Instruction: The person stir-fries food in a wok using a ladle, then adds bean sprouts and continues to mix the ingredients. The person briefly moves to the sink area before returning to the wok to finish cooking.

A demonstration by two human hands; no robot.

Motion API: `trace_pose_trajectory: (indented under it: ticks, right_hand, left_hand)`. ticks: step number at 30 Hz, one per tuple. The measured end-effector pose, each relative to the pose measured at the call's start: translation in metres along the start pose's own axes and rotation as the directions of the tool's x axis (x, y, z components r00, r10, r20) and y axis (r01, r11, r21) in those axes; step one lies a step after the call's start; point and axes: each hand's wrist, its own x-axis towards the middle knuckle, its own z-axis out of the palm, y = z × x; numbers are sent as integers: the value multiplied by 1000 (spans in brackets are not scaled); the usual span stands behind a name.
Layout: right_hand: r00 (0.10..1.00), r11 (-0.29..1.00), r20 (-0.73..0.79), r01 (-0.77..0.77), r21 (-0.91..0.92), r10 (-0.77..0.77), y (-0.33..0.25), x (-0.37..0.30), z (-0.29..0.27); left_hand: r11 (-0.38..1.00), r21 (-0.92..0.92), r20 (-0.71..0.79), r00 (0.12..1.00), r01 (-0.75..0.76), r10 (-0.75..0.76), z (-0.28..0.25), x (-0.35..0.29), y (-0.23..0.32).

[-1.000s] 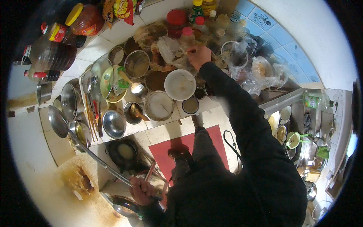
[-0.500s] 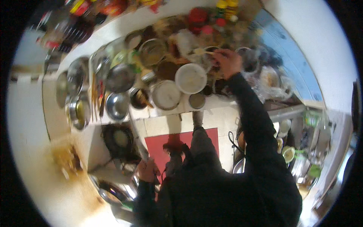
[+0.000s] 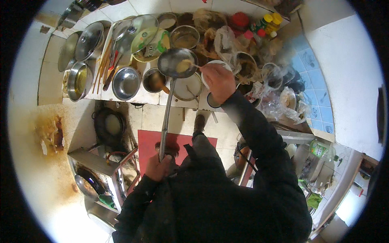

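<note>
My left hand point(image 3: 159, 167) is closed round the lower end of a long-handled metal ladle point(image 3: 165, 117). The ladle's wide round bowl is held above the counter's pots and bowls. My right hand point(image 3: 219, 83) pinches a small pale spoon point(image 3: 185, 65) over the ladle's bowl. Something yellowish shows at the spoon's end, but I cannot tell whether it is in the spoon or in the ladle. Under my right hand a white bowl point(image 3: 221, 64) is partly covered. Just below the ladle stands a round container of pale contents point(image 3: 189, 90).
On the counter's left are a steel bowl point(image 3: 126, 83), a pot of yellow liquid point(image 3: 79, 82) and chopsticks point(image 3: 99, 73). A glass lid point(image 3: 142, 34) lies behind. Plastic bags point(image 3: 267, 101) and bottles point(image 3: 259, 26) crowd the right. Below left sits a dark wok point(image 3: 109, 126).
The ladle has moved right, toward my right hand. My right hand has brought the spoon left and nearer, over the ladle's bowl. The whole view has shifted.
</note>
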Motion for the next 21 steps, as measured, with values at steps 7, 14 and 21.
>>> trace_pose_trajectory:
  ticks: [7, 14, 21]
  right_hand:
    - [840, 872, -247, -434, 227, 483, 38, -5, -50]
    - [656, 689, -216, -707, 159, 723, 153, -22, -14]
    - [806, 795, 129, -592, 132, 578, 113, -18, -6]
  left_hand:
    - [971, -16, 62, 969, -237, 238, -4, 6, -33]
    - [913, -408, 26, 999, -30, 45, -19, -15, -27]
    - [850, -526, -40, 999, -10, -14, -26, -46, -44]
